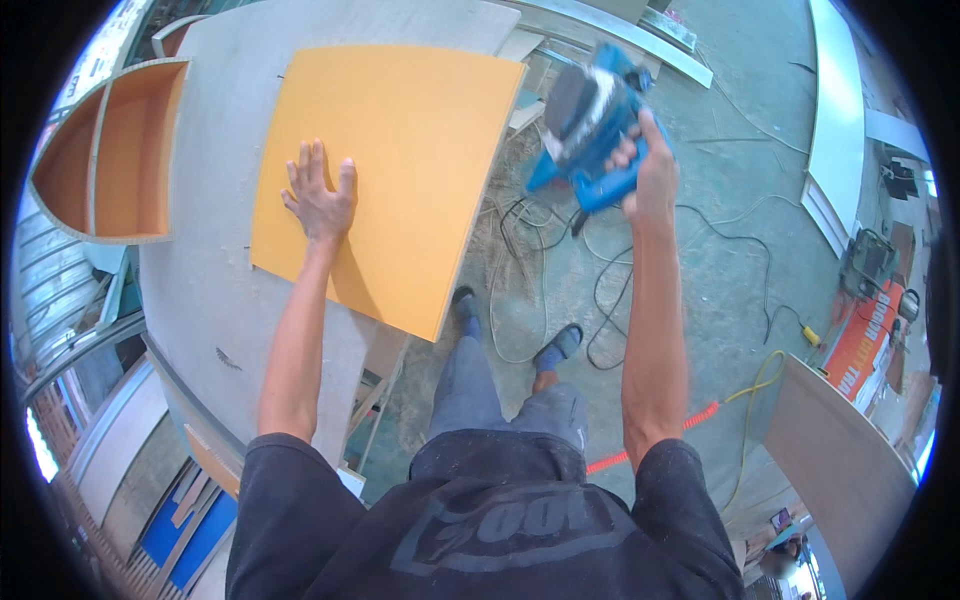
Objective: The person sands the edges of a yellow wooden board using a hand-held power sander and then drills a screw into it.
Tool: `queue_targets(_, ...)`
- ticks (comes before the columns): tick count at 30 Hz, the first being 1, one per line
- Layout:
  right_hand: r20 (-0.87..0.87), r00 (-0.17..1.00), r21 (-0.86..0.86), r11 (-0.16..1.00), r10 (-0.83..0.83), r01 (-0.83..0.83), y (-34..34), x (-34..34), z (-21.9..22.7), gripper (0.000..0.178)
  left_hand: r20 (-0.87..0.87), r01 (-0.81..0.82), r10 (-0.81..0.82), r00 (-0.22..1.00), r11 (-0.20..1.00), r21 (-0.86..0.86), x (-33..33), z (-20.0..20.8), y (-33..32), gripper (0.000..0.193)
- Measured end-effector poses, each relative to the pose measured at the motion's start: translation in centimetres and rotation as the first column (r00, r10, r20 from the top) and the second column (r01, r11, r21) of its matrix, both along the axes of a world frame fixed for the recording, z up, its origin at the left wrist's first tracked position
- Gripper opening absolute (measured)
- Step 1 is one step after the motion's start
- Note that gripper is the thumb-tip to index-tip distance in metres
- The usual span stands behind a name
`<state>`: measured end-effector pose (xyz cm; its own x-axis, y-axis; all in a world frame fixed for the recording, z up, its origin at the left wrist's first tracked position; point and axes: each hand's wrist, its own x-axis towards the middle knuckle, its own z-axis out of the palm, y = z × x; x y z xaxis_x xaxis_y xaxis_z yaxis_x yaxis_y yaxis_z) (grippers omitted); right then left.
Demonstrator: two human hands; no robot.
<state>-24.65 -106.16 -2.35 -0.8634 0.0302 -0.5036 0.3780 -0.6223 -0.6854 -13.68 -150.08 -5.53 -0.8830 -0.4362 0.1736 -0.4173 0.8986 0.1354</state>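
My left hand (320, 197) lies flat with fingers spread on a yellow-orange board (410, 170). The board rests on a large pale grey work table (210, 300), and its right edge reaches past the table's side. Held in the air to the right of that edge is a blue belt sander (600, 130), tilted and slightly blurred, with a dark band showing. My right hand (650, 170) is wrapped round its rear handle. The sander and the board are apart.
A curved orange-lined shelf box (135, 150) stands at the table's far left. Cables (610, 290) trail over the dusty floor near my feet. A red coiled air hose (655, 438) runs behind my right arm. Long white panels (835, 120) and a leaning board (835, 470) are at the right.
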Motion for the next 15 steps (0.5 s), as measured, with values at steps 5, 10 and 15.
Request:
queue_targets(5, 0.220, 0.967, 0.650, 0.719, 0.131, -0.245, 4.1, 11.1, -5.6, 0.033, -0.026, -0.005, 0.005, 1.000, 1.000, 0.029, 0.8, -0.6, 0.1, 0.076)
queue_targets(10, 0.531, 0.823, 0.842, -0.013, 0.202, -0.540, 5.4, 22.2, -8.9, 0.044, -0.001, -0.003, 0.003, 1.000, 1.000, 0.005, 1.1, -0.7, -0.6, 0.080)
queue_targets(15, 0.379, 0.923, 0.918, 0.095, 0.071, -0.384, 4.0, 30.6, -6.8, 0.047, -0.027, 0.018, -0.016, 0.999, 0.996, 0.087, 1.1, -1.3, -0.5, 0.087)
